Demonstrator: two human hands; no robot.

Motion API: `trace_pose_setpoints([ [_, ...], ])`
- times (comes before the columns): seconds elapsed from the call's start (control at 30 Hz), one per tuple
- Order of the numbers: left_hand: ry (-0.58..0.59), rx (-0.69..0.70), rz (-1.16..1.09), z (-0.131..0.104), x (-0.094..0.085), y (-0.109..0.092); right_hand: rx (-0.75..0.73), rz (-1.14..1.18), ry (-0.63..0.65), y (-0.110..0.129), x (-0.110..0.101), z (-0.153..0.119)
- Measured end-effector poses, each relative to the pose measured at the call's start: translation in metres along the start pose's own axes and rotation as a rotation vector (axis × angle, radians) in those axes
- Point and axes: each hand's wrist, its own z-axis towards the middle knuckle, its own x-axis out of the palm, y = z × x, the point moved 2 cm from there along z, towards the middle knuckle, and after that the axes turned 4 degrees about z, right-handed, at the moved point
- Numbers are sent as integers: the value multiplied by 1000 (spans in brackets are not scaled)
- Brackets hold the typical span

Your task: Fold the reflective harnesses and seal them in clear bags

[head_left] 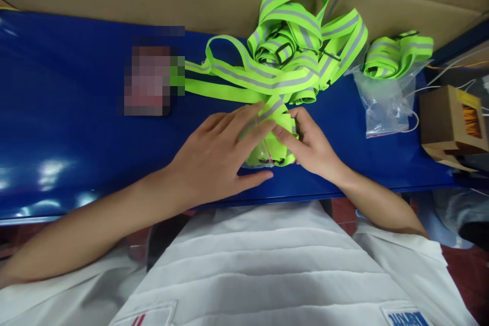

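My left hand (214,150) lies over a clear plastic bag (262,158), its fingers stretched out and the thumb apart. The bag sits against a folded neon-green reflective strap (280,137) with a grey stripe. My right hand (315,145) closes on the right side of this strap, thumb on top and fingers curled behind it. How far the strap is inside the bag is hidden by my left hand. Just beyond my hands lies a tangled pile of the same straps (294,56) with black buckles.
The blue table (76,127) ends at a front edge close to my body. To the right, a rolled strap (397,53) rests by another clear bag (387,102). A cardboard box (451,117) and white cables stand farther right. A pixelated patch (148,81) covers something at left.
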Motion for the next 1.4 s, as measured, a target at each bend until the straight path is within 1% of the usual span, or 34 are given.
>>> trace_pose_setpoints([
  [0.07, 121, -128, 13, -2, 1, 0, -50, -44, 13, 1, -2, -1],
  [0.13, 197, -229, -19, -3, 1, 3, -114, -106, 47, 2, -3, -3],
  [0.23, 231, -325, -136, 1, 0, 14, -166, -185, 85, 3, -6, -4],
  [0.33, 222, -365, -163, 6, 1, 24, -197, -211, 97, 2, -11, -5],
  [0.47, 181, -299, -215, 9, 10, 26, -207, -191, 123, -1, -13, -5],
  [0.6, 62, -180, -230, 7, 17, 24, -209, -162, 144, -5, -14, -4],
  [0.67, 36, -142, -222, 7, 18, 24, -215, -173, 167, -4, -15, -3],
  [0.77, 53, -141, -201, 7, 15, 21, -238, -310, 205, 5, -20, -3],
  [0.8, 63, -145, -196, 7, 14, 19, -260, -376, 200, 10, -21, -4],
  [0.87, 86, -132, -194, 8, 11, 14, -334, -460, 149, 20, -24, -6],
  [0.9, 96, -120, -194, 7, 10, 11, -383, -460, 114, 24, -24, -8],
  [0.97, 113, -94, -202, 7, 10, 6, -483, -389, 62, 30, -23, -11],
  [1.03, 100, -82, -211, 5, 11, 3, -558, -303, 49, 31, -21, -13],
  [1.13, 75, -75, -215, 4, 14, 2, -548, -226, 60, 28, -19, -12],
  [1.23, 80, -77, -223, 3, 16, 1, -524, -185, 110, 26, -19, -9],
  [1.4, 88, -47, -238, 3, 18, -1, -625, -234, 187, 26, -19, -10],
])
